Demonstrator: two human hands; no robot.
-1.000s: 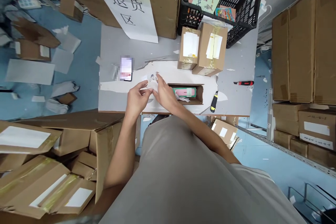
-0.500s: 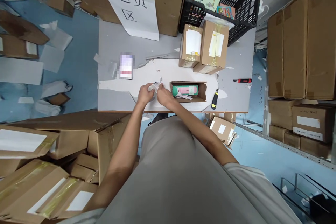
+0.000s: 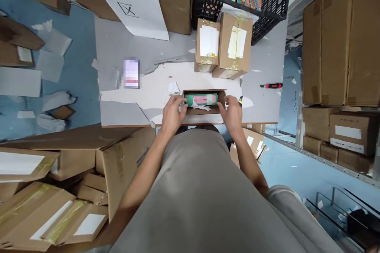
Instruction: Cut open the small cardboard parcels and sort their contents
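Observation:
A small open cardboard box (image 3: 204, 112) lies near the table's front edge. Inside it is a green and pink packaged item (image 3: 203, 99) with some crumpled white material (image 3: 202, 107) along its near side. My left hand (image 3: 173, 115) is at the box's left end, its thumb and fingers closed about that end. At the opposite end my right hand (image 3: 232, 115) has its thumb over the rim and its fingers bent around the end wall. A crumpled white scrap (image 3: 173, 88) rests on the table, beyond my left hand. Part of a yellow-and-black cutter (image 3: 240, 101) shows behind my right hand.
Two taped cartons (image 3: 207, 45) stand behind the box, before a black crate (image 3: 237, 10). A large carton bearing a paper sign (image 3: 135, 4) is at the back left. A red cutter (image 3: 271, 85) lies on the right. Cartons (image 3: 32, 213) fill the lower left.
My hands have let go of the white scrap and parted. My left hand has come to the box's left end, my right hand has crossed to its right end. The view has shifted slightly.

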